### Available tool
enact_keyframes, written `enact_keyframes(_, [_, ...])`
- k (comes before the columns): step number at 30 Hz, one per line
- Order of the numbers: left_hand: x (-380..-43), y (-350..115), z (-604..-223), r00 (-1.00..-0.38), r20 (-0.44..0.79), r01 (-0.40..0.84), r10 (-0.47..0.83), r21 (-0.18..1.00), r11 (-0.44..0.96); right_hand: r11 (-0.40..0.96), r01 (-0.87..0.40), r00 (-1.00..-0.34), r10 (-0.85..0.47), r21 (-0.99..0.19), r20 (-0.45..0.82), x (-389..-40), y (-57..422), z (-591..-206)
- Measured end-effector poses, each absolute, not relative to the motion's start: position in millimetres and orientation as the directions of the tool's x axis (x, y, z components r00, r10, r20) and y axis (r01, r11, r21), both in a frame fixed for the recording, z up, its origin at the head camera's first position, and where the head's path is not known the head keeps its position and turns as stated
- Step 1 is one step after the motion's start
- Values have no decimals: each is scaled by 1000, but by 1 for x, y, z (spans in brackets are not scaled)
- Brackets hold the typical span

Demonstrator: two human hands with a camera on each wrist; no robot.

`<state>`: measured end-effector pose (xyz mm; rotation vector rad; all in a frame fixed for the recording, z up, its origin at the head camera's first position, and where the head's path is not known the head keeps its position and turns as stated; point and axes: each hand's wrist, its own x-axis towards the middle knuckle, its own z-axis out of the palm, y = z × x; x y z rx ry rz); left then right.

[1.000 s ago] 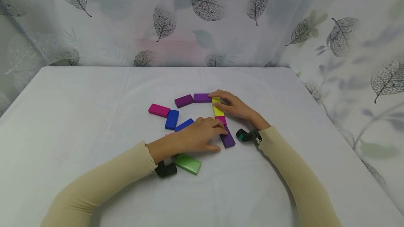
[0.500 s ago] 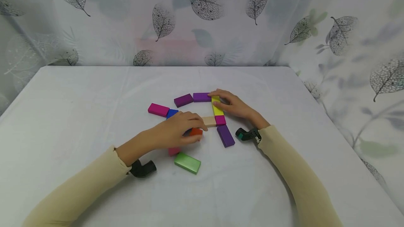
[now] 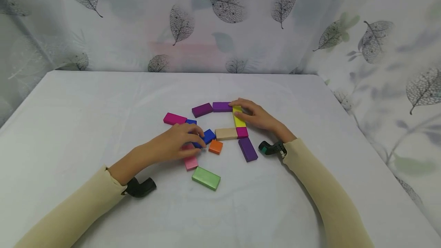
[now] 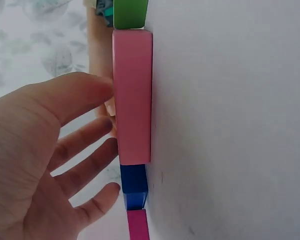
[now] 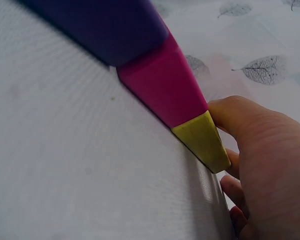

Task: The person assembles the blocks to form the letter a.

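Over the left part of a block outline hovers my left hand point(image 3: 167, 144), fingers loosely bent, thumb by the pink block point(image 3: 190, 163). Its fingertips lie near a blue block point(image 3: 208, 136); the left wrist view shows no firm grip. On the yellow block point(image 3: 239, 121) rests my right hand point(image 3: 256, 116), thumb on its top and a fingertip by the violet block point(image 3: 221, 106). A small magenta block point(image 3: 242, 132) touches the yellow one's near end, with a beige block point(image 3: 225, 134) beside it. Another blue block point(image 3: 191, 121) is mostly hidden by the left hand.
A green block point(image 3: 206, 178) touches the pink one's near end. An orange block point(image 3: 215, 147) sits below the beige one. A dark purple block point(image 3: 248, 149), a plum block point(image 3: 202, 110) and a long magenta block point(image 3: 175, 118) complete the group on the white-covered table point(image 3: 103, 118).
My left hand has drawn back leftward from near the dark purple block, uncovering the beige and orange blocks. The right hand has stayed on the yellow block.
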<state>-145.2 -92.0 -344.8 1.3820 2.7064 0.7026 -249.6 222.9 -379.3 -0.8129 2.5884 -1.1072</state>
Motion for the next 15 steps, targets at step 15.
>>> enact_keyframes(15, [-142,-94,-345,-601,158,758,784,424,496,581,-378,-835,-551,-721,-7,-221,209,-343])
